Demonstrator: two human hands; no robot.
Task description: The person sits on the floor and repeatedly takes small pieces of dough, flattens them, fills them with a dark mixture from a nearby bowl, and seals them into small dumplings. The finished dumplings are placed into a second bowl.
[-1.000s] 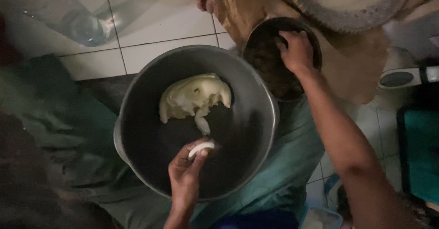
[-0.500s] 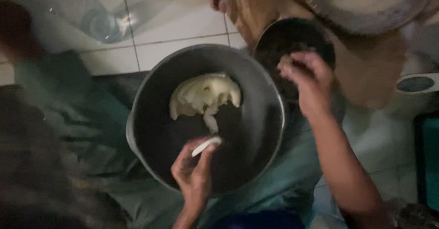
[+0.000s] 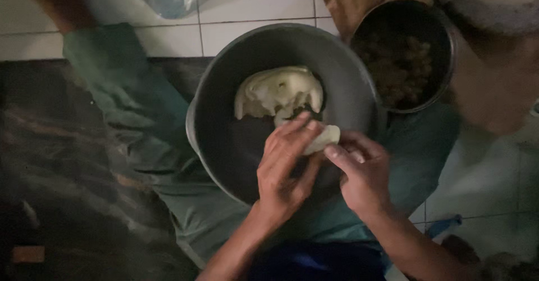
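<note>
Looking down from the head camera, both hands meet over the near side of a big metal bowl (image 3: pixel 224 129). The left hand (image 3: pixel 286 166) cups a small pale dough piece (image 3: pixel 323 138) in curled fingers, and the right hand (image 3: pixel 362 174) pinches its other edge, so the piece is held between them above the bowl, likely so scraps fall inside. A larger dough lump (image 3: pixel 278 93) lies against the bowl's far wall. Just beside the bowl, upper right, sits a dark pot (image 3: pixel 443 51) of brownish filling (image 3: pixel 398 67), within reach. Green cloth (image 3: pixel 123 107) lies under the bowl.
</note>
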